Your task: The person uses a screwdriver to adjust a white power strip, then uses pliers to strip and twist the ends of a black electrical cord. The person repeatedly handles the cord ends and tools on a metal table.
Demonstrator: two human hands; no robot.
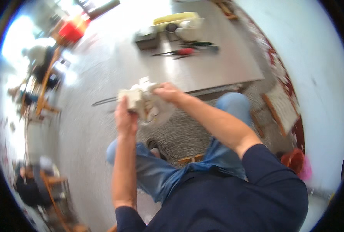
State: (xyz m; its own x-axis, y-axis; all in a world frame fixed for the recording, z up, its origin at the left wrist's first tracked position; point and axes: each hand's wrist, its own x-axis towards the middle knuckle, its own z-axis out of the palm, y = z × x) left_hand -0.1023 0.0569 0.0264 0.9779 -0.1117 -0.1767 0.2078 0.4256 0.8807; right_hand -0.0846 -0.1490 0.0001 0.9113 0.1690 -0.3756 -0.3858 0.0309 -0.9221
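Observation:
In front of my knees, my left hand (126, 118) grips a pale, cream-coloured block-like piece (130, 97) from its near side. Close by on the right, my right hand (167, 92) is closed, its fingers at some white crumpled material (145, 84); blur hides exactly what they pinch. Just below and between both hands is a clear plastic bag (162, 116) with white and yellowish bits in it. A thin dark loop (104, 101) sticks out to the left of the block.
Ahead stands a grey metal-topped table (230, 65). On it are a dark box (146, 39), a yellow package (175, 17), a white bag (190, 31) and a red-handled tool (184, 51). Wooden chairs (48, 81) stand left; a wood-framed panel (282, 108) and red basket (293, 160) lie right.

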